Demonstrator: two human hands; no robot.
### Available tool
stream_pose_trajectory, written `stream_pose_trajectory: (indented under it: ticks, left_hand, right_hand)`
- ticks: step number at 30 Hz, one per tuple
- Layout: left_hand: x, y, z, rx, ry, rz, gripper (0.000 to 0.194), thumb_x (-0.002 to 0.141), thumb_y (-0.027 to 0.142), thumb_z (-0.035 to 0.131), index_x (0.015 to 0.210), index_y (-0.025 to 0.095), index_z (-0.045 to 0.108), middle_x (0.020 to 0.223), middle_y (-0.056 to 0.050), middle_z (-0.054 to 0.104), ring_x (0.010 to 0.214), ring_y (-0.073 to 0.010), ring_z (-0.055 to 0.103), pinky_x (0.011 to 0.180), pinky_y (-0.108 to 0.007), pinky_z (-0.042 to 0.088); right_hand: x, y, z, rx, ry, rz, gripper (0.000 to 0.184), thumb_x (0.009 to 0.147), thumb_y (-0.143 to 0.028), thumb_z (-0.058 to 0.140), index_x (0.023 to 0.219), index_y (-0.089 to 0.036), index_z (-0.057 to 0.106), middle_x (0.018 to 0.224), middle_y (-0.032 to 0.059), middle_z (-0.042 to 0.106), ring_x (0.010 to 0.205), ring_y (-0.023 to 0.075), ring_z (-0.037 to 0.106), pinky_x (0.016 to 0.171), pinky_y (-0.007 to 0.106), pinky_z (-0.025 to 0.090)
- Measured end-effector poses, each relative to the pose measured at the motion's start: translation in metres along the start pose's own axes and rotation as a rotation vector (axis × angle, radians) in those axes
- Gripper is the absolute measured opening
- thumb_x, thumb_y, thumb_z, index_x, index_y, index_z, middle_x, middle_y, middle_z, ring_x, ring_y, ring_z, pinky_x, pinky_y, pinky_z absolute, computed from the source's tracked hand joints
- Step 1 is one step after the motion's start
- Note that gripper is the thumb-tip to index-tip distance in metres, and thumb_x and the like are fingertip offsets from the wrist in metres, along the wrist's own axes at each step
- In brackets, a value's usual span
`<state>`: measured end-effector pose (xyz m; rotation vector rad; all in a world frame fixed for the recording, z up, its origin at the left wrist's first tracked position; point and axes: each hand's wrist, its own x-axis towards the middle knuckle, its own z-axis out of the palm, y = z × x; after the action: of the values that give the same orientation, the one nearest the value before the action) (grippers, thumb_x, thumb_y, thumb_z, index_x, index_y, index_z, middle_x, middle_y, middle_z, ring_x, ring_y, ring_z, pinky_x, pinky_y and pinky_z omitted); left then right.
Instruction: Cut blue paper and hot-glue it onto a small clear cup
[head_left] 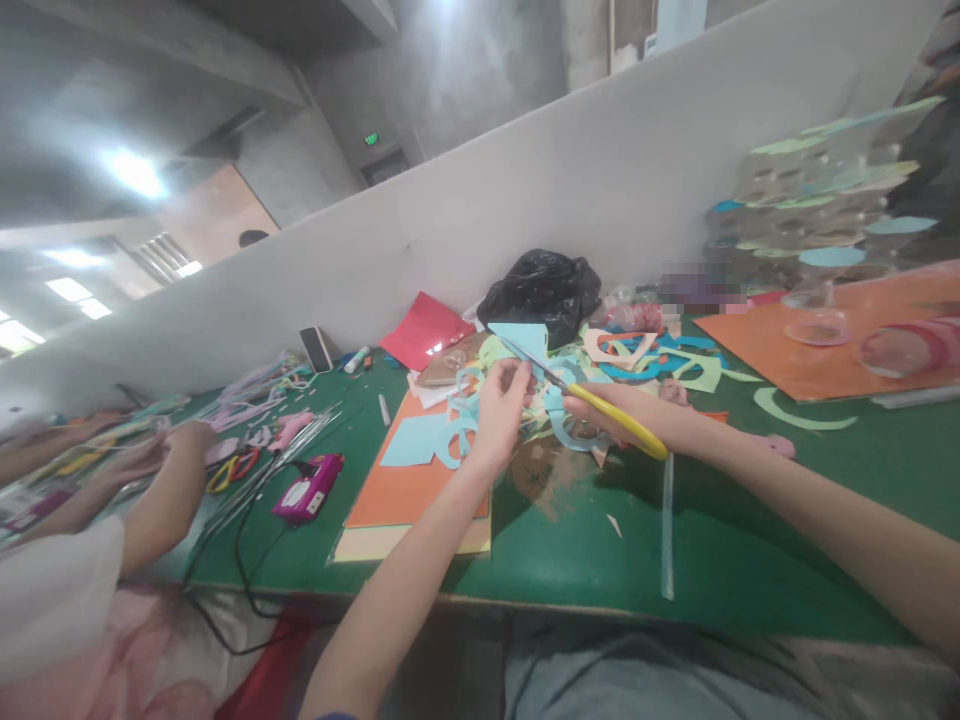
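My left hand [502,405] pinches a piece of light blue paper [531,338] above the middle of the table. My right hand [598,400] is closed on a pair of scissors with yellow handles [637,432]. The scissor blades point up and left and reach the blue paper, close to my left fingertips. Below my hands lie curled blue paper scraps [574,425]. To the left, a cut light blue sheet [411,442] rests on a stack of orange paper [405,495].
A black plastic bag [544,290] and a red sheet [426,332] lie against the wall. At the left, a co-worker's hands [154,450] are among paper strips, near a purple device [309,490] with a cable. A clear straw-like strip [667,530] lies at the front.
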<state>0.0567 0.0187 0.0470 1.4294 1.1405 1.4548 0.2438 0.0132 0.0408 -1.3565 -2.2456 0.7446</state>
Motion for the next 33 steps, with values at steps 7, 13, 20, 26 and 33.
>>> stream_pose_trajectory:
  ticks: [7,13,20,26,33]
  left_hand:
    - [0.0,-0.005,0.001,-0.022,-0.013,-0.009,0.022,0.087,0.039,0.065,0.081,0.018,0.059,0.073,0.0,0.063,0.066,-0.0108,0.057,0.067,-0.025,0.045]
    - [-0.002,-0.006,0.002,-0.055,-0.046,-0.022,0.024,0.085,0.039,0.068,0.079,0.018,0.06,0.075,-0.002,0.066,0.065,-0.0104,0.056,0.068,-0.026,0.045]
    - [-0.004,0.001,0.002,-0.088,-0.04,-0.056,0.026,0.083,0.04,0.071,0.078,0.017,0.059,0.074,-0.002,0.067,0.065,-0.0098,0.056,0.069,-0.026,0.045]
    - [-0.004,-0.002,0.002,-0.113,-0.064,-0.086,0.027,0.082,0.041,0.072,0.08,0.017,0.06,0.076,-0.002,0.067,0.067,-0.0107,0.059,0.071,-0.026,0.047]
    - [-0.004,-0.003,0.001,-0.098,-0.086,-0.077,0.026,0.084,0.041,0.07,0.079,0.017,0.061,0.077,-0.002,0.068,0.066,-0.0105,0.059,0.071,-0.026,0.046]
  right_hand:
    - [-0.002,0.009,0.007,-0.034,0.025,-0.047,0.047,0.094,-0.068,0.042,0.088,-0.023,0.054,0.071,0.0004,0.061,0.058,0.017,0.055,0.059,0.029,0.043]
    - [0.001,0.009,0.008,-0.059,0.085,-0.121,0.058,0.094,-0.075,0.03,0.079,-0.022,0.05,0.07,0.0012,0.058,0.061,0.0168,0.051,0.061,0.03,0.041]
    - [0.0,0.001,0.0,0.029,0.005,0.019,0.063,0.088,-0.082,0.039,0.079,-0.022,0.055,0.065,0.0027,0.061,0.06,0.0192,0.057,0.058,0.029,0.041]
    - [0.003,0.014,0.009,0.03,0.036,-0.075,0.059,0.087,-0.081,0.044,0.083,-0.023,0.053,0.076,0.003,0.063,0.065,0.0188,0.057,0.059,0.029,0.045]
    - [0.002,0.003,0.002,0.043,0.029,-0.014,0.066,0.087,-0.083,0.04,0.081,-0.021,0.061,0.075,0.0062,0.067,0.068,0.0221,0.061,0.064,0.031,0.046]
